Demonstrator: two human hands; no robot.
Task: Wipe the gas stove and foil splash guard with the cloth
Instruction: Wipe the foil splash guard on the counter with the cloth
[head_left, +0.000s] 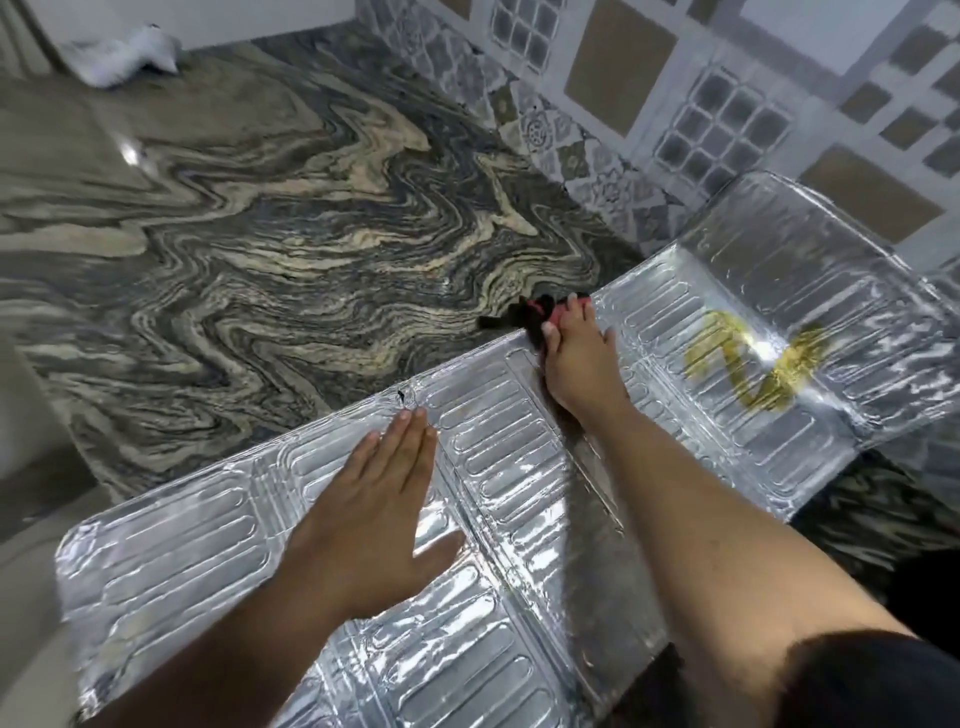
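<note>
On the swirly worktop (260, 249) lies the foil splash guard (519, 467). Left hand (374, 519) presses it flat, fingers straight. Right hand's (576, 364) grip pinches the cloth (524, 312), wiping the far edge. Next, probably, the yellow smear (753, 358).

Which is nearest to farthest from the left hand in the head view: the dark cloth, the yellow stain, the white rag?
From the left hand:
1. Dark cloth, at the foil guard's far edge, under the right hand.
2. Yellow stain, on the guard's right panel.
3. White rag, far-left counter corner.
</note>
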